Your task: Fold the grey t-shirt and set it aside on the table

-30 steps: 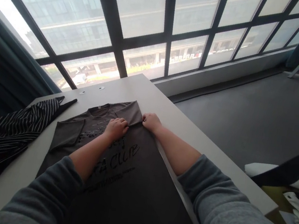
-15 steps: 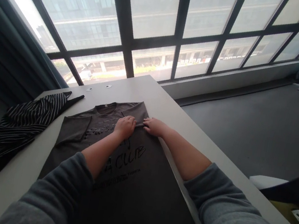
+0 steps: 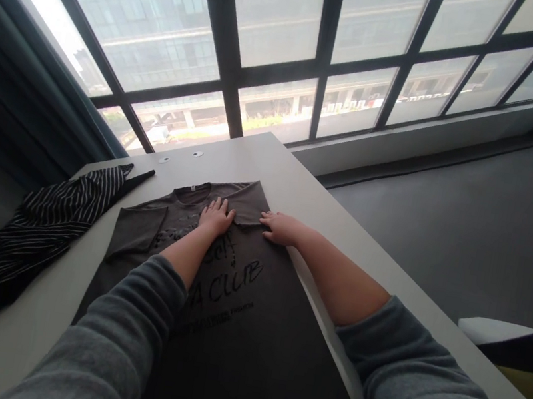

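Shirt (image 3: 246, 358), dark grey, lies face up on the white bench (image 3: 308, 189), from frame centre down to 6 o'clock; collar (image 3: 191, 194) at 9 o'clock, far from the wearer, lower part running out past the bottom edge. Black lettering (image 3: 236, 282) across the front at about 6–7 o'clock, partly covered by the left forearm; "CLUB" looks readable.

Left hand (image 3: 216, 216), 8 o'clock near centre: palm down, fingers spread, flat on the chest just below the collar. Right hand (image 3: 282, 229), about 4–5 o'clock near centre: palm down, thumb and fingers apart, fingertips on the sleeve (image 3: 245, 206) near its hem, at the shirt's side edge. Other sleeve (image 3: 137, 230), 8–9 o'clock, lies flat with a few creases. Both of the wearer's grey cuffs pushed up the forearms.

Striped black-and-white garment (image 3: 67, 208) bunched at 8–9 o'clock, same bench, apart from the shirt. Two small white discs, nearer one (image 3: 197, 154), at 9–10 o'clock toward the bench's far end. Curtain (image 3: 23, 73) at 9–10, window (image 3: 280, 13) at 12, grey floor (image 3: 456, 216) at 3.
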Demonstrator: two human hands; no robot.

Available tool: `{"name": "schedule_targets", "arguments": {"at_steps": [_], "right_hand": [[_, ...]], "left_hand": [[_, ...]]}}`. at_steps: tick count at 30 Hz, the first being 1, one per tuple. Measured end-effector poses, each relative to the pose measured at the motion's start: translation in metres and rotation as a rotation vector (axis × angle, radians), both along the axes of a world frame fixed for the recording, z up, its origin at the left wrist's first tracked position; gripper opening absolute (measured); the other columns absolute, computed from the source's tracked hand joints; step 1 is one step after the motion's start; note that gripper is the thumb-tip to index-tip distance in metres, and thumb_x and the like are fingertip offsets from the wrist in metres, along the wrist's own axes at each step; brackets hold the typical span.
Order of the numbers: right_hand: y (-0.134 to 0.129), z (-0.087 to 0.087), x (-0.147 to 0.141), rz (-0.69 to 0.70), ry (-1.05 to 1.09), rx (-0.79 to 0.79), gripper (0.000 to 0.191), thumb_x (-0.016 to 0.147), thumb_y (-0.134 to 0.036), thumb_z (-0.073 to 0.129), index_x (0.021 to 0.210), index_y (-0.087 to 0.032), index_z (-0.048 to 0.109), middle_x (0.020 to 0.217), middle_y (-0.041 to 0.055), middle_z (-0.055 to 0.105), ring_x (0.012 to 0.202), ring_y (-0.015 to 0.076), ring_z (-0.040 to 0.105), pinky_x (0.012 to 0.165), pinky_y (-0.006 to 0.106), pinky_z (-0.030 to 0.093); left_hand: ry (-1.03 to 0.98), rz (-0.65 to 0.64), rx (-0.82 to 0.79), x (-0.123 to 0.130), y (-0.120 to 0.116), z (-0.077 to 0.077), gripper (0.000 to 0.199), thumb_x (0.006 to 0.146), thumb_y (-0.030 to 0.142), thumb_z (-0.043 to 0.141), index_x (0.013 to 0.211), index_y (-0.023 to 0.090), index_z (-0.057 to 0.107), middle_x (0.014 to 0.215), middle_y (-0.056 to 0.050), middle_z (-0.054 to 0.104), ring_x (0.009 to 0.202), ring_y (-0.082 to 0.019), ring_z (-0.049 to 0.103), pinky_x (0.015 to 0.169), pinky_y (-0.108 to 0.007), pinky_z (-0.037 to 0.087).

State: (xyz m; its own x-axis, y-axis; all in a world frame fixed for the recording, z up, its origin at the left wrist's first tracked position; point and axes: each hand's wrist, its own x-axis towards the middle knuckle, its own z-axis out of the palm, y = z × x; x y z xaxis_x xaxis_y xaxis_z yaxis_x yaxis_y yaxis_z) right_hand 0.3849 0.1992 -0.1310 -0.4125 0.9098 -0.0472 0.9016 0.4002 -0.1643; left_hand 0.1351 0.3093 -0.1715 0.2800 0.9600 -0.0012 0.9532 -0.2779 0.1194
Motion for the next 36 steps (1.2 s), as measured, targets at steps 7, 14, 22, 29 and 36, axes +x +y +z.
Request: {"name": "schedule_targets", "arguments": {"at_steps": [7, 14, 22, 29, 36], "right_hand": [[0.001, -0.004, 0.001, 0.006, 0.010, -0.004, 0.061, 0.097, -0.033, 0.063, 0.153, -0.011, 0.058, 0.165, 0.0194, 0.042, 0.152, 0.0337, 0.045, 0.125, 0.044, 0.038], [-0.001, -0.001, -0.002, -0.010, -0.007, 0.001, 0.062, 0.096, -0.034, 0.064, 0.153, -0.011, 0.058, 0.164, 0.0194, 0.044, 0.151, 0.0335, 0.046, 0.125, 0.043, 0.038], [-0.002, -0.002, 0.001, -0.003, -0.005, -0.005, 0.063, 0.097, -0.035, 0.063, 0.154, -0.010, 0.056, 0.165, 0.0201, 0.041, 0.152, 0.0337, 0.044, 0.126, 0.044, 0.036], [-0.001, -0.008, 0.003, -0.026, 0.029, -0.024, 0.065, 0.096, -0.035, 0.064, 0.156, -0.011, 0.055, 0.166, 0.0183, 0.039, 0.154, 0.0334, 0.041, 0.128, 0.044, 0.032], [-0.003, -0.007, 0.003, -0.017, 0.008, -0.018, 0.065, 0.097, -0.035, 0.062, 0.157, -0.011, 0.053, 0.167, 0.0187, 0.039, 0.155, 0.0322, 0.040, 0.129, 0.043, 0.032]], "left_hand": [[0.078, 0.201, 0.062, -0.098, 0.013, 0.017, 0.075, 0.104, 0.057, 0.028, 0.164, 0.014, 0.039, 0.175, -0.019, 0.023, 0.163, -0.036, 0.018, 0.129, -0.057, 0.018], [0.111, 0.463, -0.039, -0.232, 0.017, 0.035, 0.072, 0.102, 0.046, 0.034, 0.157, 0.001, 0.044, 0.167, -0.030, 0.034, 0.155, -0.044, 0.034, 0.121, -0.062, 0.032], [0.045, 0.481, -0.021, -0.269, 0.033, 0.011, 0.073, 0.103, 0.048, 0.028, 0.162, 0.007, 0.038, 0.172, -0.025, 0.026, 0.160, -0.038, 0.026, 0.122, -0.061, 0.032], [0.012, 0.615, 0.019, -0.270, 0.043, 0.000, 0.074, 0.103, 0.046, 0.029, 0.164, 0.005, 0.033, 0.171, -0.026, 0.027, 0.159, -0.039, 0.027, 0.122, -0.063, 0.031], [0.024, 0.655, 0.002, -0.262, 0.039, 0.009, 0.076, 0.102, 0.045, 0.026, 0.163, 0.001, 0.033, 0.171, -0.027, 0.028, 0.159, -0.041, 0.027, 0.123, -0.066, 0.028]]}}
